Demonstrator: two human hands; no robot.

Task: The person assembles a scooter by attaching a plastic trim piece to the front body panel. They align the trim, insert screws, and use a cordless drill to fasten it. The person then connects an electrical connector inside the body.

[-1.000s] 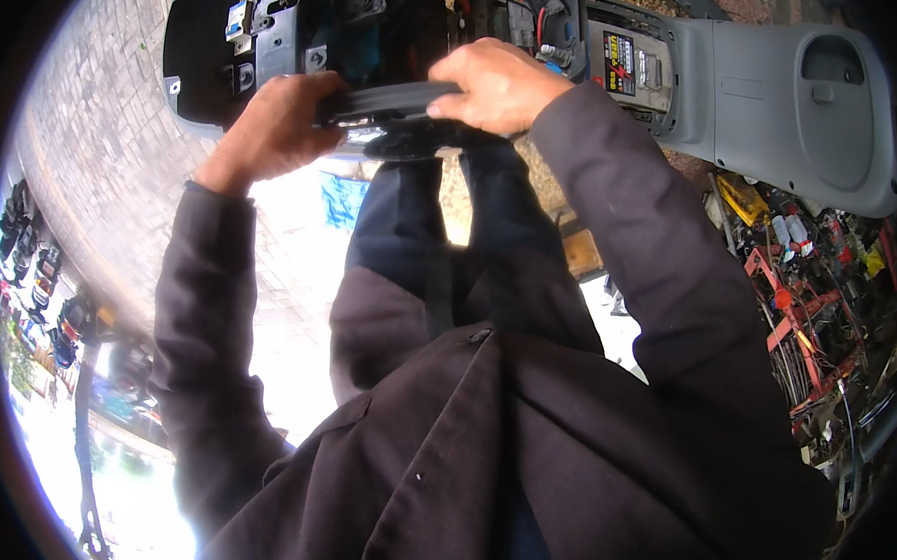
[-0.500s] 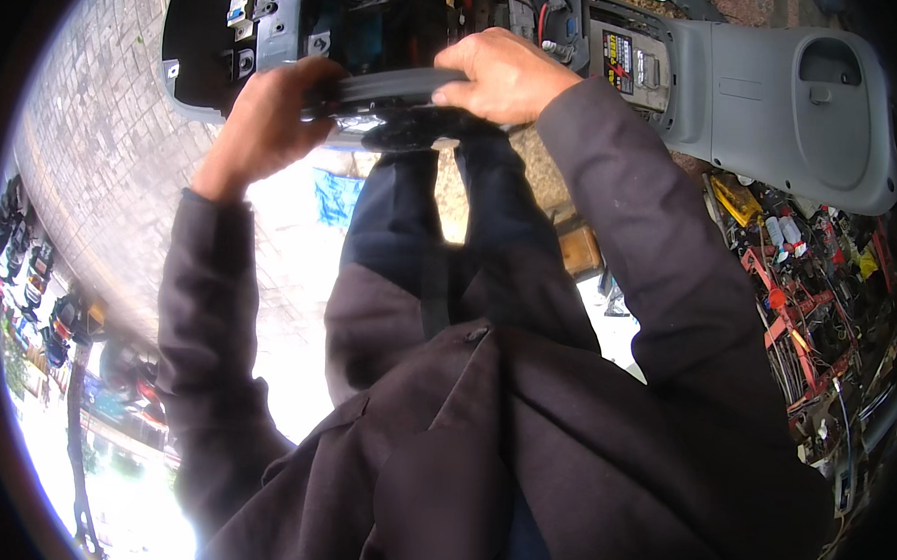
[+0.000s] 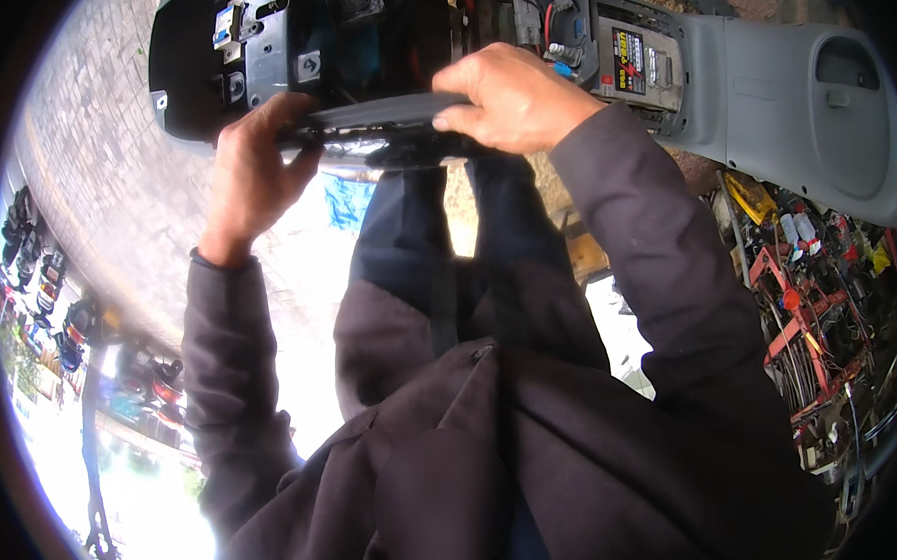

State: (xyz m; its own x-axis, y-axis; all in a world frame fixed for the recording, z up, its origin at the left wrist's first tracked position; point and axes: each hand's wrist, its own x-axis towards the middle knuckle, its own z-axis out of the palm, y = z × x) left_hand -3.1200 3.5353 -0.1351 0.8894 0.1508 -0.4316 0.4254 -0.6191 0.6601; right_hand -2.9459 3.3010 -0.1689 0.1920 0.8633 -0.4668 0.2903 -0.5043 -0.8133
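Observation:
A long black panel (image 3: 386, 114), glossy along its lower side, lies along the near side of an opened vehicle body (image 3: 354, 41). My left hand (image 3: 251, 183) grips the panel's left end, with the thumb below and the fingers partly hidden behind it. At the right end, my right hand (image 3: 521, 100) pinches the upper edge between thumb and bent fingers. The panel slopes slightly, its left end lower. Whether it is fastened to the body cannot be seen.
Right of my right hand, a battery (image 3: 643, 66) sits in a recess beside a long grey plastic cover (image 3: 756, 103). Red metal frames (image 3: 797, 330) and mixed parts crowd the ground at right. Brick paving (image 3: 103, 165) stretches left, and a blue sheet (image 3: 347, 201) lies by my legs.
Both hands have come a little nearer to me, the left one more. The panel's left end has dropped lower and its glossy side shows more. Both hands keep their grip.

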